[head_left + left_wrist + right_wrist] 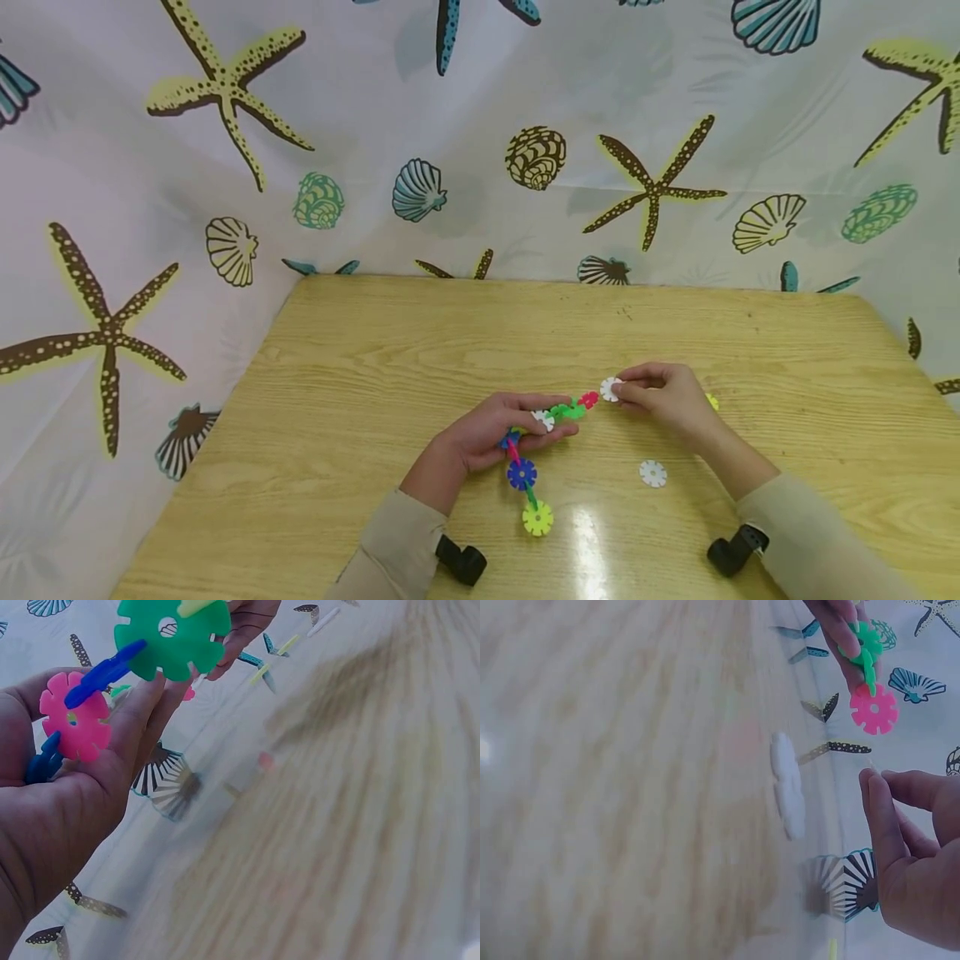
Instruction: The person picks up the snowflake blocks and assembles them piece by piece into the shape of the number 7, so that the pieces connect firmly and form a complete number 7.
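My left hand (491, 429) holds a chain of slotted, flower-shaped plastic discs, thumb on a white disc (543, 421). Green discs (574, 411) and a pink disc (589, 400) stick out past its fingertips. The other end hangs below the palm, with a blue disc (522, 474) and a yellow disc (537, 518) at the bottom. My right hand (678, 404) pinches a loose white disc (608, 389) between thumb and fingers, just right of the pink one and apart from it. In the right wrist view that white disc is mostly hidden by the fingertips.
Another white disc (652, 473) lies flat on the wooden table (360, 350), nearer than the right hand. Behind the right hand a yellow disc (712, 402) is partly hidden. A cloth (487, 108) printed with shells and starfish hangs behind and beside the table.
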Demonstrator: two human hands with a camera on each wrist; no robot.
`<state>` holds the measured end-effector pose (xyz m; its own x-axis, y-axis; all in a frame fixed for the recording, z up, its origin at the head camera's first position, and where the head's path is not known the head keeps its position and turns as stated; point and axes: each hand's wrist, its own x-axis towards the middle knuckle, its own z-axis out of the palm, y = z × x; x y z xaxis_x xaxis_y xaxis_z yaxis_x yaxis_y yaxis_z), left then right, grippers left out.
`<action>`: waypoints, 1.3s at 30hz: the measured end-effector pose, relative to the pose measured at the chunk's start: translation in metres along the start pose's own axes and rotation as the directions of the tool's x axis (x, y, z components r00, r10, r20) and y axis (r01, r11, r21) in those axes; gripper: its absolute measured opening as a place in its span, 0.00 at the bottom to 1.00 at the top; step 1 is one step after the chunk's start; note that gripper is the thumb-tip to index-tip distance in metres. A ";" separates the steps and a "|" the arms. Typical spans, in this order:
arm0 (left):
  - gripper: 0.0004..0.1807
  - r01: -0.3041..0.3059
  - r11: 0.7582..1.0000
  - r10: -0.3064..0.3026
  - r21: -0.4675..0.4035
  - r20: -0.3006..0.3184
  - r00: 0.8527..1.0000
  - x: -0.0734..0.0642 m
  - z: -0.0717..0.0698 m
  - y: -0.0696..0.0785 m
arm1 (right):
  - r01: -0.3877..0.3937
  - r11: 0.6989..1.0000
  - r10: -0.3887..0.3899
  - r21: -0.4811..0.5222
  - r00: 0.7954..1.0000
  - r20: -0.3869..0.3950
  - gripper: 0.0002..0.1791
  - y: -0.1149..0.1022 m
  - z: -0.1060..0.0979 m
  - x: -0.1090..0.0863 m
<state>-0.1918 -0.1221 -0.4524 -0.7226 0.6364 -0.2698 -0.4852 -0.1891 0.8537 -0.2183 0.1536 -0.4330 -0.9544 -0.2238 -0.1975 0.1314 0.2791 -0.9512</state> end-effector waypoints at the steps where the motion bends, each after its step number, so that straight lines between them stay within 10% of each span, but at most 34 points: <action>1: 0.30 0.002 1.000 -0.002 0.004 -0.001 1.000 0.000 0.000 -0.001 | -0.002 1.000 0.002 0.005 1.000 0.003 0.21 0.000 0.001 -0.001; 39: 0.30 -0.050 0.997 0.048 0.056 0.032 0.998 0.000 0.001 -0.002 | -0.019 0.975 0.021 0.223 1.000 -0.006 0.23 -0.003 0.008 -0.012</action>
<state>-0.1906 -0.1204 -0.4534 -0.7291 0.6501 -0.2139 -0.4201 -0.1784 0.8898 -0.2047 0.1486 -0.4298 -0.9531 -0.2121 -0.2159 0.2059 0.0685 -0.9762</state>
